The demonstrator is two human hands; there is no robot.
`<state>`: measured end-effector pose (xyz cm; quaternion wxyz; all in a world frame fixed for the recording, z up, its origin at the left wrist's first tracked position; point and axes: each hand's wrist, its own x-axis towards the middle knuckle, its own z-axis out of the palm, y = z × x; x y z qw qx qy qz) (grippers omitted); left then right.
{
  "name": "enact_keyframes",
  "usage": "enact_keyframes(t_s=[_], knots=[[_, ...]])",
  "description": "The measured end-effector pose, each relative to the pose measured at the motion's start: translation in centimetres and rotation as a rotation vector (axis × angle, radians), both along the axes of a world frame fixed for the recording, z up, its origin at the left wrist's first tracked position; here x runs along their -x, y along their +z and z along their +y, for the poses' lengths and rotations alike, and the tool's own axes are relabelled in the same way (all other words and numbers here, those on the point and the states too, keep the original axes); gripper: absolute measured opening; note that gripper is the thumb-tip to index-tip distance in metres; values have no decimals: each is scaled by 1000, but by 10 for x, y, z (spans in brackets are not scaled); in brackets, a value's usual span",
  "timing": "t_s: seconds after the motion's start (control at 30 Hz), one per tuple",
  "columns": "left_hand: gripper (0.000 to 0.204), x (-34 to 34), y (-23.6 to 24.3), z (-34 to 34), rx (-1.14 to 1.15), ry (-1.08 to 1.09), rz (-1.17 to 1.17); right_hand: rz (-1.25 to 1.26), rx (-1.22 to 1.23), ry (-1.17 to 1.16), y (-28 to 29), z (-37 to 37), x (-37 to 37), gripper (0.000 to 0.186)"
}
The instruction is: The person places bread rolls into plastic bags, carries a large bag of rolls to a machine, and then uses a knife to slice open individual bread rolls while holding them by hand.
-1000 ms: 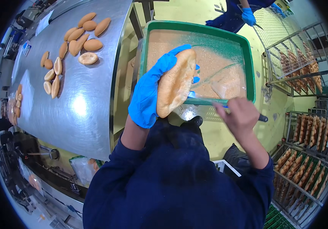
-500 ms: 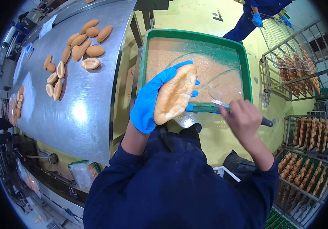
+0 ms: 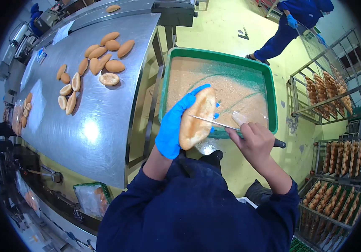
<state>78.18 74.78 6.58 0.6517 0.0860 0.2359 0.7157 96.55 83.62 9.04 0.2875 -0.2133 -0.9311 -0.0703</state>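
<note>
My left hand (image 3: 173, 128), in a blue glove, is closed around a long bread roll (image 3: 198, 119) with its pale, creased side turned up. My bare right hand (image 3: 254, 140) grips a knife (image 3: 226, 125) by its dark handle. The thin blade reaches left across the upturned face of the roll; whether it cuts into the crust I cannot tell. Both hands are over the near side of a green tray (image 3: 274, 96) strewn with light brown crumbs. A clear plastic piece (image 3: 240, 117) lies in the tray beside the knife.
At left stands a steel table (image 3: 105, 157) with several bread rolls (image 3: 114, 66) on it. A person (image 3: 287, 35) in dark blue with blue gloves is at the far right, by a rack (image 3: 327, 90) of bread. Another loaded rack (image 3: 336, 197) is at the near right.
The knife has come left from beside the roll to lie across it. In the view, the tray and table sit lower, and the other person shows more fully.
</note>
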Motion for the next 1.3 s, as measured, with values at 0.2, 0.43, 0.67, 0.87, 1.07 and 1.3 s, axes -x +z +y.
enact_keyframes(t_s=[0.2,0.43,0.67,0.87,1.07,1.3], knots=[[54,-4,-3,1,3,92,63,83,18,-85,-16,26,5,38],[54,-12,-2,2,-16,66,91,-47,249,-434,-51,80,-7,37],[57,-33,8,15,-83,123,-433,378,1572,-313,-125,51,-58,49],[63,-74,24,35,-155,167,-444,615,1799,-180,-137,37,-94,42],[62,-105,30,48,-284,142,-306,398,1603,160,-75,87,-96,27],[56,-147,37,39,-108,405,-74,203,704,538,-8,85,-90,21]])
